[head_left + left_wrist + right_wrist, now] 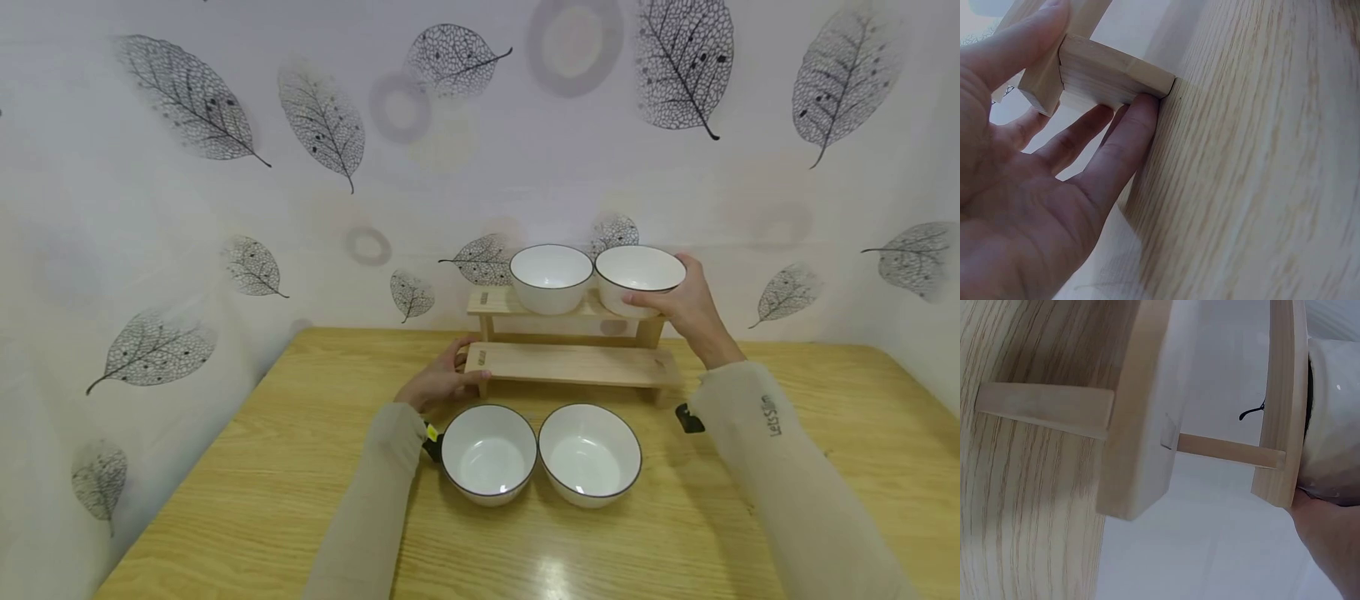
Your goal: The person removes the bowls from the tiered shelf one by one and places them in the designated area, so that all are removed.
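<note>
A two-tier wooden rack [570, 364] stands on the table toward the wall. My left hand [441, 380] grips the left end of its lower shelf, the thumb over the board. In the left wrist view the fingers of that hand [1041, 181] touch a wooden leg [1110, 72]. On the upper shelf, a white dark-rimmed bowl [551, 279] sits at the left, close beside a matching bowl [637, 271]. My right hand [693, 312] holds this right-hand bowl by its right side, thumb at the front. Only part of the hand [1329, 544] shows in the right wrist view.
Two more white bowls, a left one [489, 454] and a right one [589, 454], stand side by side on the wooden table [300, 467] in front of the rack. A leaf-patterned wall covering [480, 167] rises behind the table.
</note>
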Demonstrator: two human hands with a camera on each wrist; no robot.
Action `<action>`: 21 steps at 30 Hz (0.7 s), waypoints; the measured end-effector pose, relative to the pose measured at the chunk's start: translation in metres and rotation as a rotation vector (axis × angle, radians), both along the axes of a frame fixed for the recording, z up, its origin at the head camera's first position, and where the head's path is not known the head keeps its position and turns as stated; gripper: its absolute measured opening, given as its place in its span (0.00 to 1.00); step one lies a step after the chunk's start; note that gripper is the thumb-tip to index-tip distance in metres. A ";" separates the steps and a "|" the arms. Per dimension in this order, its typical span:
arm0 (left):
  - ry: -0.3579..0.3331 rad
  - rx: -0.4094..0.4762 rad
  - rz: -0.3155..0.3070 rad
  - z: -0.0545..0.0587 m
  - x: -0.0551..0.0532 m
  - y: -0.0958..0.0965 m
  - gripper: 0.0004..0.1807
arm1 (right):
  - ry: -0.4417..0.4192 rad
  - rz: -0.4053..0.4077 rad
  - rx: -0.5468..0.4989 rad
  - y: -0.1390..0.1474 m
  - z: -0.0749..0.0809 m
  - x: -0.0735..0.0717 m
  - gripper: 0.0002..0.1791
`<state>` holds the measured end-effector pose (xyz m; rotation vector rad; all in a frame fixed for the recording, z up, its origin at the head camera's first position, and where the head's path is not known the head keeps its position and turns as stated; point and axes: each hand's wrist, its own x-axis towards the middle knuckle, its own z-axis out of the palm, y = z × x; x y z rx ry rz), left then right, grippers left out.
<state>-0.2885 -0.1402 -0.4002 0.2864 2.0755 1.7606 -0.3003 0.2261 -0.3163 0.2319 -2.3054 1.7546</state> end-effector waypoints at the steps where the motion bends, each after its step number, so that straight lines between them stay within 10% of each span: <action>1: -0.001 -0.002 0.000 0.000 0.000 0.000 0.41 | -0.002 -0.001 0.003 0.001 0.000 0.000 0.53; 21: 0.007 -0.022 0.001 0.003 0.003 0.000 0.40 | 0.014 -0.003 0.050 0.019 0.007 0.026 0.54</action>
